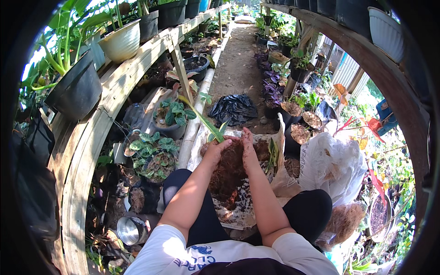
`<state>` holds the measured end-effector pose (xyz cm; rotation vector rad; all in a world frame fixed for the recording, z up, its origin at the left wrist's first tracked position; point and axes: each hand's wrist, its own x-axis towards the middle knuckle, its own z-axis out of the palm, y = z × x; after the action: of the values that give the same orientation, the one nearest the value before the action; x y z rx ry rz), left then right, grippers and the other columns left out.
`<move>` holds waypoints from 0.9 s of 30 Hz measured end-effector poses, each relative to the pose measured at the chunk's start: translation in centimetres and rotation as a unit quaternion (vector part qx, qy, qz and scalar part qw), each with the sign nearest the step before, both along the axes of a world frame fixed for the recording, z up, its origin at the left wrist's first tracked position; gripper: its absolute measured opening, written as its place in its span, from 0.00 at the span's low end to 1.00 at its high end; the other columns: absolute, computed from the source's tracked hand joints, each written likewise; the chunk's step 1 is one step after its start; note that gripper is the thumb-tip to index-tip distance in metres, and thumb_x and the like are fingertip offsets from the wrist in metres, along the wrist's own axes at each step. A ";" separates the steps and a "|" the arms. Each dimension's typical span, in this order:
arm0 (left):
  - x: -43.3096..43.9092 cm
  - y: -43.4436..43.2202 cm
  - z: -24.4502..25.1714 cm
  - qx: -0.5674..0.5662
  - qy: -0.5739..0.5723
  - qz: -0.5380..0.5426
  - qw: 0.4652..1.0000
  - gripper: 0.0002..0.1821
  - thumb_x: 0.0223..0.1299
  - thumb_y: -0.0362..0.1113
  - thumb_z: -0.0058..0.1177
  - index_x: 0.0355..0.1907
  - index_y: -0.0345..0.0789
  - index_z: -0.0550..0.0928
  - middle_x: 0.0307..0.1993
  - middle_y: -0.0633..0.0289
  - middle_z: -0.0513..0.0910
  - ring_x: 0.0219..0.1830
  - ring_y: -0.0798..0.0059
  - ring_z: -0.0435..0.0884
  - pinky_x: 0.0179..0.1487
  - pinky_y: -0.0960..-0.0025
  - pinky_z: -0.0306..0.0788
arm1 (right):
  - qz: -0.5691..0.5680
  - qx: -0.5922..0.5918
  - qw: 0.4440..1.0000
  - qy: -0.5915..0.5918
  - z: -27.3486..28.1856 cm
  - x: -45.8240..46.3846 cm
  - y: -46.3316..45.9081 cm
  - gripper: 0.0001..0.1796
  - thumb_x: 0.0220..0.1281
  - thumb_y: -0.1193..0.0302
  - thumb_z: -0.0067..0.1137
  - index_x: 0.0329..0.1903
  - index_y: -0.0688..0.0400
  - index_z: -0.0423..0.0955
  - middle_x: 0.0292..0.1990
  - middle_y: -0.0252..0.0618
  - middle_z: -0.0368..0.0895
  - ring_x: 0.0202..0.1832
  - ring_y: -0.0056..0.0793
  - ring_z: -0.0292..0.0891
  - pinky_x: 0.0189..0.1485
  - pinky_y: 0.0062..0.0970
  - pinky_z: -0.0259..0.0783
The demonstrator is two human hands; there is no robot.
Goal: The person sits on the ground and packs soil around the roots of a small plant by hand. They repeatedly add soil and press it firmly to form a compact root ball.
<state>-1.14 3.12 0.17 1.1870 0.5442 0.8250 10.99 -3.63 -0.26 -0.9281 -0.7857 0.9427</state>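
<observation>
My left hand (217, 151) grips the base of a long-leaved green plant (206, 124) at the upper left of a dark brown mass of soil and fibre (229, 168). The leaves point up and to the left. My right hand (247, 144), dirty with soil, rests upright against the right side of the mass, its fingers extended. Below the hands a spread whitish sack (240, 216) bears loose soil. Several cut or loose green leaves (272, 154) lie on the sack to the right of my right hand.
A crumpled black plastic bag (233, 109) lies on the dirt path (233, 68) ahead. A bamboo pole (196, 134) and potted leafy plants (175, 113) stand left. At right are a filled white plastic sack (330, 165) and a bag of brown fibre (343, 223). Wooden shelves (99, 113) with pots flank both sides.
</observation>
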 end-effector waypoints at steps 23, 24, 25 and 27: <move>0.0 1.6 -4.5 -0.215 -0.167 0.014 0.962 0.17 0.66 0.42 0.35 0.35 0.35 0.78 0.34 0.58 0.81 0.37 0.67 0.80 0.46 0.64 0.75 | -0.218 0.138 0.718 -0.646 2.1 -4.0 -1.6 0.19 0.51 0.64 0.55 0.45 0.59 0.77 0.43 0.44 0.78 0.48 0.44 0.73 0.52 0.42 0.67; -0.1 1.3 -4.1 -0.230 -0.160 0.017 0.960 0.17 0.66 0.42 0.35 0.35 0.35 0.78 0.34 0.57 0.81 0.38 0.66 0.80 0.47 0.63 0.75 | -0.219 0.153 0.713 -0.648 2.3 -3.8 -1.6 0.18 0.49 0.65 0.55 0.43 0.60 0.77 0.41 0.44 0.78 0.46 0.43 0.73 0.51 0.41 0.67; -0.1 1.0 -3.6 -0.220 -0.179 -0.002 0.959 0.18 0.66 0.43 0.34 0.35 0.34 0.78 0.34 0.57 0.81 0.38 0.65 0.80 0.47 0.62 0.75 | -0.215 0.158 0.711 -0.651 2.4 -3.8 -1.7 0.18 0.48 0.66 0.55 0.43 0.60 0.77 0.41 0.44 0.78 0.46 0.42 0.73 0.51 0.41 0.68; -0.1 0.7 -2.8 -0.222 -0.182 0.003 0.958 0.19 0.66 0.43 0.33 0.36 0.34 0.78 0.35 0.55 0.82 0.40 0.63 0.80 0.49 0.61 0.74 | -0.208 0.164 0.708 -0.655 2.8 -3.4 -1.9 0.18 0.48 0.66 0.56 0.43 0.60 0.77 0.41 0.43 0.77 0.46 0.42 0.73 0.51 0.41 0.68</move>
<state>-1.20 3.82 -2.58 0.6029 0.3995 0.8465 7.56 -5.48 2.55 -1.3271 -1.7559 -0.4506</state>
